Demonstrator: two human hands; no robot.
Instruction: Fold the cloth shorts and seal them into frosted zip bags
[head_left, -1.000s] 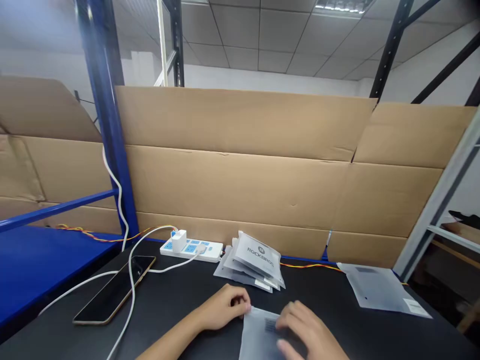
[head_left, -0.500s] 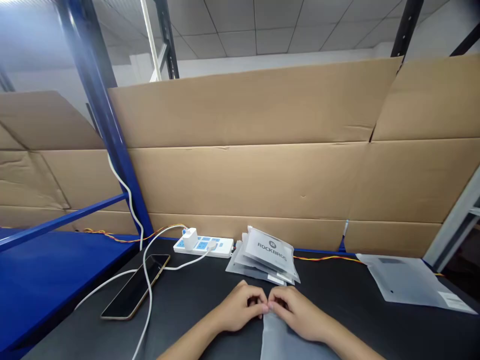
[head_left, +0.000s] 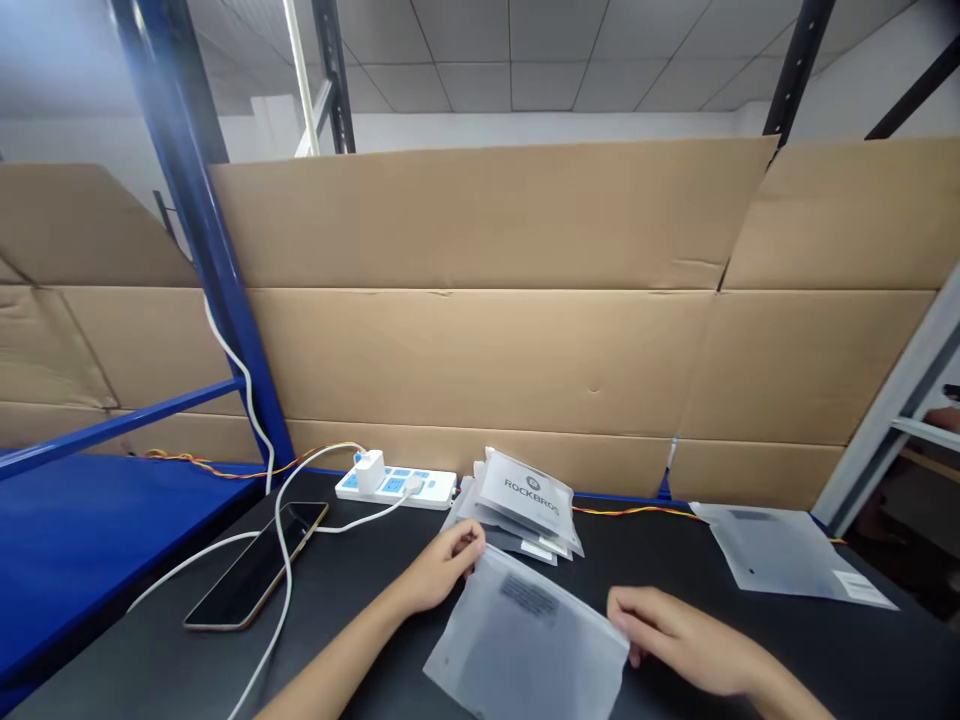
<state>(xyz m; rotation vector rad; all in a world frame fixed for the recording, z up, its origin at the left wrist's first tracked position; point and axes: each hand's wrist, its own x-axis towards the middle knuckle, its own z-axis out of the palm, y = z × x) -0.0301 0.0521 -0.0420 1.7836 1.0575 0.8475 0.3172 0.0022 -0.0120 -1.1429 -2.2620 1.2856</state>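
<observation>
A frosted plastic bag (head_left: pixel 536 640) with a block of small dark print lies at the front middle of the black table, tilted down to the right. My left hand (head_left: pixel 444 562) is closed on its upper left corner. At the upper right corner my right hand (head_left: pixel 679 635) pinches the bag's edge between thumb and fingers. Just behind the left hand rests a stack of similar packed bags (head_left: pixel 529 500), the top one printed ROCKBROS. The bag's lower edge runs partly out of view.
Left on the black table (head_left: pixel 360 610) lies a phone (head_left: pixel 255 570) under a white cable (head_left: pixel 286 560). A white power strip (head_left: pixel 431 488) with a plugged-in charger sits at the back. Another frosted bag (head_left: pixel 787 555) lies at right. A cardboard wall (head_left: pixel 480 360) stands behind, beside a blue post (head_left: pixel 225 270).
My hands, together at the bag's edge before, have moved apart to its two upper corners. More of the bag now shows, with its print visible. The view has shifted slightly.
</observation>
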